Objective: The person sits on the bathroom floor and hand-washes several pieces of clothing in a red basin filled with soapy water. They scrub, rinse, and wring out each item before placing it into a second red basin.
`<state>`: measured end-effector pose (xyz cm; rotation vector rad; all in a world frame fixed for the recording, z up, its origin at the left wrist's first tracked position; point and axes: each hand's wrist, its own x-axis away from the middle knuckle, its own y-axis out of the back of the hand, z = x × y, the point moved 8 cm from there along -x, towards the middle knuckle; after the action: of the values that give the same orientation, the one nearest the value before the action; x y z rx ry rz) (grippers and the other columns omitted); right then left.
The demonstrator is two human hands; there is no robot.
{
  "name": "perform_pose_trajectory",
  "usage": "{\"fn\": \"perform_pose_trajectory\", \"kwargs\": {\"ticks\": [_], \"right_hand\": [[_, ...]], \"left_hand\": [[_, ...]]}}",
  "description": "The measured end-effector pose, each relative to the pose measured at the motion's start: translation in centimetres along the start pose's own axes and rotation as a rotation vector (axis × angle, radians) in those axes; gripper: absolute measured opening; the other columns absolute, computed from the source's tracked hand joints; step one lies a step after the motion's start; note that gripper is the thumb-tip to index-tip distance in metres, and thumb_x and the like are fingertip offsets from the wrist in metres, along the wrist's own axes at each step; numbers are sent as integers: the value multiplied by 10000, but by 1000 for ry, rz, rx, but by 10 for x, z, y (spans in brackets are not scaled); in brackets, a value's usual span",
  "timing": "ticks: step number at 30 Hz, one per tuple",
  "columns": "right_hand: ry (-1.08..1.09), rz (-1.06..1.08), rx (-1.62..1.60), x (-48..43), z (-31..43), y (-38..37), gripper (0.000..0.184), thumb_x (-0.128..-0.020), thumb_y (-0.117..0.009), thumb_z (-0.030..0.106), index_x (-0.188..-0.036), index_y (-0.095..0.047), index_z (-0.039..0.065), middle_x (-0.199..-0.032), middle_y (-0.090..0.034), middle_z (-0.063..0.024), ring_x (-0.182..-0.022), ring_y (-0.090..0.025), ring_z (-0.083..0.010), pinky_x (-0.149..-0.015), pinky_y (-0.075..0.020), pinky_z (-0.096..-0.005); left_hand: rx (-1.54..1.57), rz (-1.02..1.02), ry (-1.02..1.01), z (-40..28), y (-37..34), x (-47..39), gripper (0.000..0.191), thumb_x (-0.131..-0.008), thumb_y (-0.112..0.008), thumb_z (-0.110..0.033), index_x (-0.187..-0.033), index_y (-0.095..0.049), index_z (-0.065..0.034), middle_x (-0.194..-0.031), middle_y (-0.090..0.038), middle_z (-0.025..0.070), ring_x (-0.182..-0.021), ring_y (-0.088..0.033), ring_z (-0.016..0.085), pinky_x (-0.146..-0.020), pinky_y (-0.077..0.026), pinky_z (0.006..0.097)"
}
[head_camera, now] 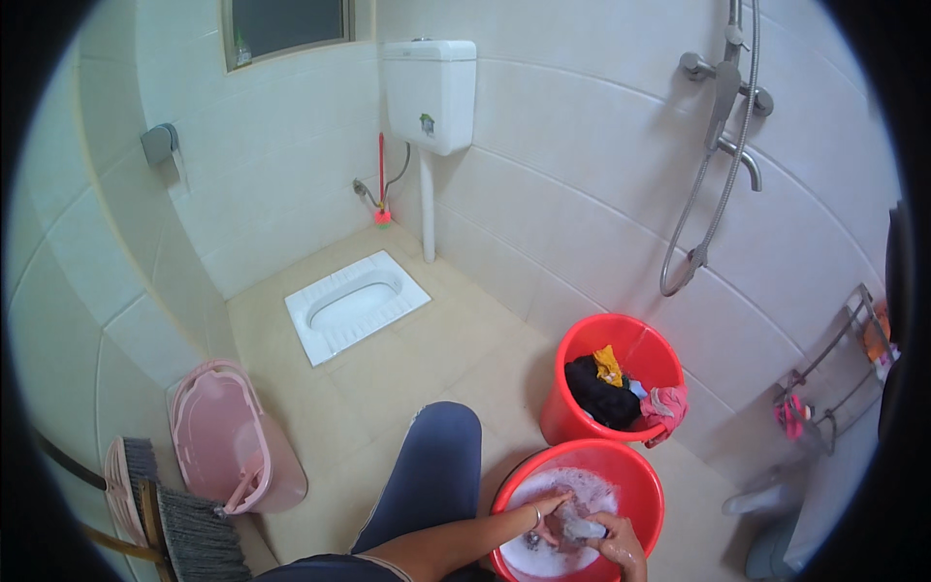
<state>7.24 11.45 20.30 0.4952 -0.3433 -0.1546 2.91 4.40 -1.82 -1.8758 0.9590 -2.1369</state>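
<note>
A red plastic bucket [649,486] of sudsy water stands in front of me. Inside its rim, both hands meet over white foam [574,479]. My right hand [620,544] grips a wet, pale grey piece of cloth [578,525]; its exact kind is unclear. From the other side, my left hand [547,518], with a bangle at the wrist, curls around the cloth's left end. Just beyond stands a second red bucket [553,396] holding a black garment [607,400] and a yellow cloth [607,365]. A pink cloth [665,407] drapes over its rim.
A pink mop bucket [287,465] and brooms [200,535] stand at left. A white squat toilet [356,305] is set in the tiled floor, with a toilet brush [382,217] and cistern [433,94] behind. A shower hose [716,218] hangs at right, above a wire rack [829,349].
</note>
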Motion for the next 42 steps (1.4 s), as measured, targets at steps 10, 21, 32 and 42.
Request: {"fn": "perform_pose_trajectory", "kwargs": {"ticks": [10, 21, 32, 42], "right_hand": [[75, -332, -1071, -10, -36, 27, 297, -656, -588, -32, -952, -596, -21, -816, -629, -72, -728, -621, -193, -703, -508, -289], [-65, -545, -925, -18, -77, -15, 249, -695, -557, 9, -943, -565, -8, -821, -605, -80, -704, -593, -182, -674, -489, -285], [-61, -645, -793, -18, -103, 2, 235, -695, -560, 10, -930, -558, -4, -815, -599, -80, -705, -584, -177, -668, -481, -285], [-17, -650, -681, -31, -103, 3, 222, -696, -563, 10, -918, -551, 0, -811, -593, -80, -705, -575, -172, -663, -474, -285]], "left_hand": [[-233, 573, -169, -9, -49, 38, 636, -755, -626, -605, -1156, -597, -112, -1146, -621, 54, -1036, -580, 211, -890, -465, 412], [-150, 679, -213, 18, -95, 79, 696, -782, -653, -520, -1345, -418, -184, -1350, -465, 25, -1224, -445, 221, -1002, -361, 479], [-47, 664, -173, 28, -97, 99, 645, -797, -692, -391, -1337, -404, -188, -1342, -455, 65, -1229, -429, 274, -993, -386, 466], [-1220, 78, -973, 4, -92, 113, 819, -594, -763, -216, -1300, -390, -34, -1134, -574, 158, -1038, -564, 286, -886, -462, 378]]}}
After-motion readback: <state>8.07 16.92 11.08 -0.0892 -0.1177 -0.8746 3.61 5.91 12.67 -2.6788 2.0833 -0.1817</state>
